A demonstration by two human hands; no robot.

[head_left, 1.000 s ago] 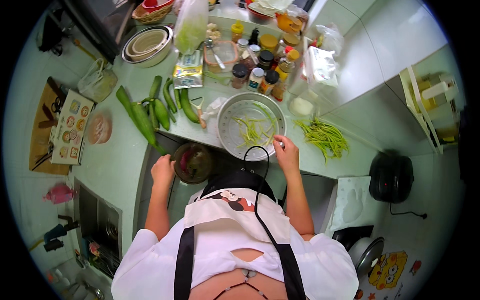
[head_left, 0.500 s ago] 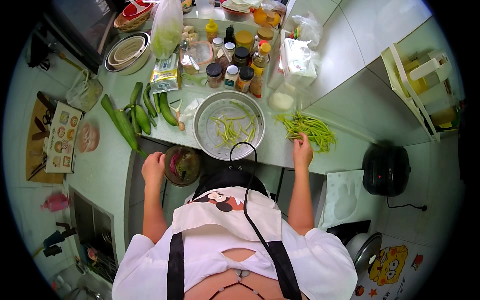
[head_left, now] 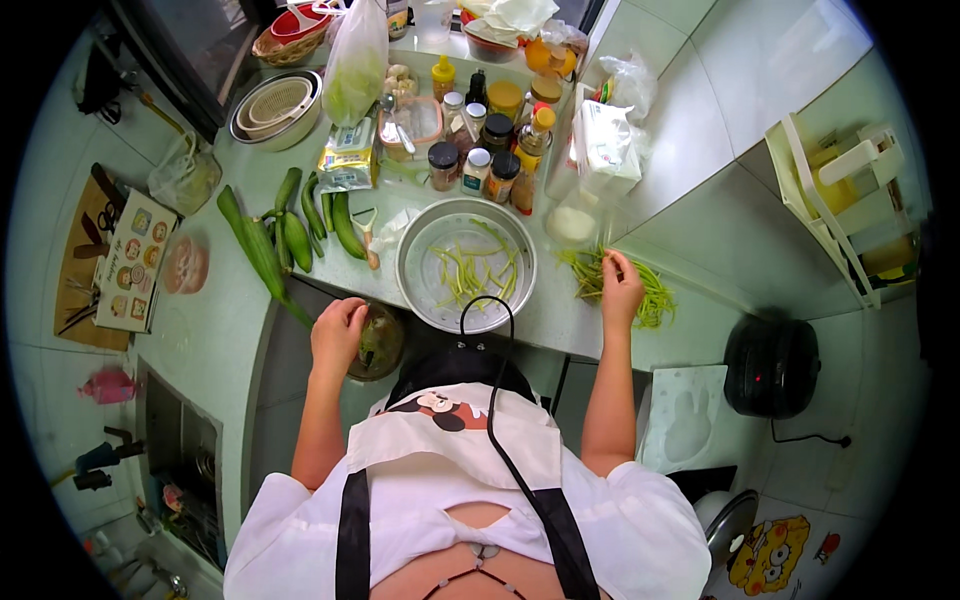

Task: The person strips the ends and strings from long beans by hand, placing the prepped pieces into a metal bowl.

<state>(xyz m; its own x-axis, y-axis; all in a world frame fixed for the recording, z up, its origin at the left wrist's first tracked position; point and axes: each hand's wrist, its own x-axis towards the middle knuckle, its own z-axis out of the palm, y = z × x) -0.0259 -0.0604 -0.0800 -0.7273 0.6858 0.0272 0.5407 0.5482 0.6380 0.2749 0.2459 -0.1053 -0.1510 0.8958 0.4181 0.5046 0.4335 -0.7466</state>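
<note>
Over the pile of green beans (head_left: 652,298) on the counter, my right hand (head_left: 622,288) has its thumb and fingers pinched together. The beans lie right behind its fingertips, so I cannot make out what is in the pinch. My left hand (head_left: 338,332) is at the left rim of a see-through bin (head_left: 385,350) with dark scraps inside, below the counter edge. Its fingers are closed, and anything between them is too small to name. Between the hands a round metal basin (head_left: 404,268) holds several trimmed bean pieces (head_left: 470,270).
Several long green gourds (head_left: 262,255) and a peeler (head_left: 372,252) lie left of the basin. Jars and bottles (head_left: 500,130) crowd the counter behind it. A clear container (head_left: 574,224) stands behind the beans; a black appliance (head_left: 770,368) is far right.
My left hand has moved right, over the edge of the bin. My right hand has shifted slightly right, still at the bean pile. The view of the counter has shifted a little.
</note>
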